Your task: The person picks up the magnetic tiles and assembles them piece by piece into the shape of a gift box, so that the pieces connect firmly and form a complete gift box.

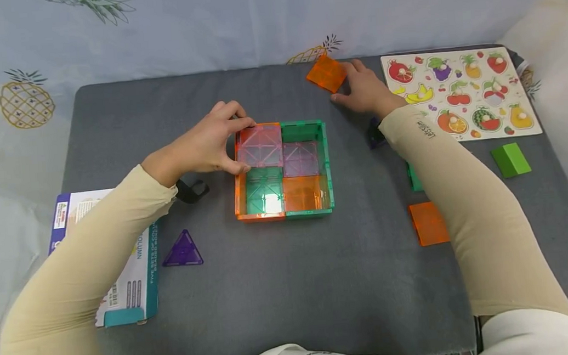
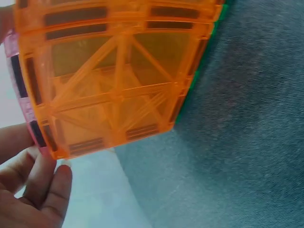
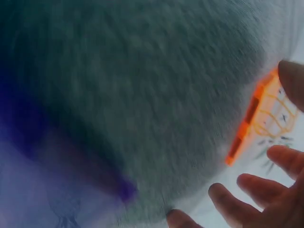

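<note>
A box of see-through magnetic tiles (image 1: 332,196) stands mid-table, with orange and green walls. On its far left corner lies a pink square magnetic tile (image 1: 260,146), which my left hand (image 1: 219,138) holds between thumb and fingers at its left side. In the left wrist view, those fingers (image 2: 42,178) are at the pink tile's edge beside an orange wall (image 2: 114,90). My right hand (image 1: 364,89) is spread beside an orange square tile (image 1: 326,74) at the far table edge. The right wrist view has this tile (image 3: 249,118) near the thumb, other fingers spread apart.
A purple triangle tile (image 1: 184,249) and a cardboard box (image 1: 123,287) lie at left. A fruit puzzle board (image 1: 461,96), a green block (image 1: 511,160), another orange tile (image 1: 428,223) and a partly hidden green piece (image 1: 415,178) are at right.
</note>
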The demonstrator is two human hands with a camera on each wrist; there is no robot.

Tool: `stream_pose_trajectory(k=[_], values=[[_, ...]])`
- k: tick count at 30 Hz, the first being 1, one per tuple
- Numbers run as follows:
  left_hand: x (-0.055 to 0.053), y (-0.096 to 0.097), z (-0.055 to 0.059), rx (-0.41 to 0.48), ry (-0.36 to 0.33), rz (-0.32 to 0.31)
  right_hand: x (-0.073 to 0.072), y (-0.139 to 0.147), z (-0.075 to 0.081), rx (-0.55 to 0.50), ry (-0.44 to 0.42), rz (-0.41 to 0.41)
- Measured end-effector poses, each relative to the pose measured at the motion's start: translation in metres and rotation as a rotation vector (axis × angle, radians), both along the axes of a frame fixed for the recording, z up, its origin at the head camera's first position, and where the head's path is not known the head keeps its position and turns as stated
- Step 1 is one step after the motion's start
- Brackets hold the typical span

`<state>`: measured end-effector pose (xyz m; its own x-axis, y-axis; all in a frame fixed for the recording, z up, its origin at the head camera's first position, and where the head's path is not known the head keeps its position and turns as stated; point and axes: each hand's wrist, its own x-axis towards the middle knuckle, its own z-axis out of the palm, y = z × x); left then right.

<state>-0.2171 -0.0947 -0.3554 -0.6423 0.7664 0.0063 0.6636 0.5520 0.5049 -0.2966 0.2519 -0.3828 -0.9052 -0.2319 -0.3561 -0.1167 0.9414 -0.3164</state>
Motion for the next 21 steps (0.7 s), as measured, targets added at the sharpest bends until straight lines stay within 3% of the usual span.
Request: stream_pose_trajectory(k=[6, 11, 17, 21], values=[[0.0, -0.004, -0.006, 0.06, 0.038, -0.006, -0.005, -0.008, -0.011, 0.058, -0.024, -0.014], [-0.001, -0.005, -0.012, 0.115, 0.054, -0.01, -0.01, -0.009, -0.011, 0.064, -0.002, -0.05], [0.001, -0.008, -0.02, 0.187, 0.06, 0.015, -0.013, -0.009, -0.011, 0.037, 0.014, -0.012], [0.001, -0.009, -0.023, 0.214, 0.057, 0.012, -0.003, -0.012, -0.004, 0.027, 0.064, 0.033]])
